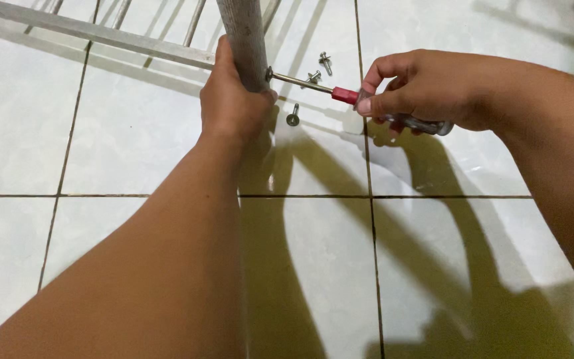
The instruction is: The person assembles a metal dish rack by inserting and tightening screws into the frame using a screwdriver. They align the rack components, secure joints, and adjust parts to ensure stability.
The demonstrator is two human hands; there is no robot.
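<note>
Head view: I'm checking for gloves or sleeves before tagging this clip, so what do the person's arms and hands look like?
Both arms are bare along all that shows; no sleeves are visible. The left hand and right hand wear no gloves, and no rings, watch or wristbands show. Fingernails are short and unpainted where visible.

Around my fingers I see no package, label, sign or screen anywhere; nothing of that kind lies near them.

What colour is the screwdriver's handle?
The screwdriver handle is clear with a red collar, seen in the head view.
</note>
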